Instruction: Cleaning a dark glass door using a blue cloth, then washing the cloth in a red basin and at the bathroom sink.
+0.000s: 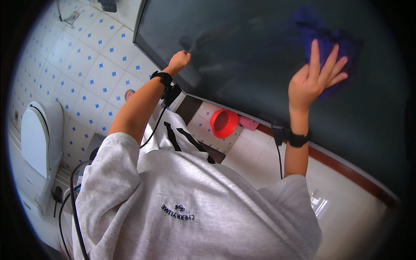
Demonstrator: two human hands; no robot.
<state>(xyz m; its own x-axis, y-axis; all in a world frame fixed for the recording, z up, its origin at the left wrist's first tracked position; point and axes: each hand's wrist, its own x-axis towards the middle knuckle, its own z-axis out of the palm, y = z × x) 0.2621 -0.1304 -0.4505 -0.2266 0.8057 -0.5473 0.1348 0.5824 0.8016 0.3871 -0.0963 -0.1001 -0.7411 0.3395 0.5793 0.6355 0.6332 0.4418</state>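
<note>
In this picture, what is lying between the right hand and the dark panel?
A purple cloth: the head view shows it against the dark panel, partly covered by the spread right hand.

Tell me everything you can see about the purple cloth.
The purple cloth looks like thin, soft fabric, deep violet, unevenly spread and wrinkled, its edges blurring into the dark. It lies against the dark glossy panel, at the picture's upper right. The right hand, fingers spread, rests over it, hiding part.
</note>
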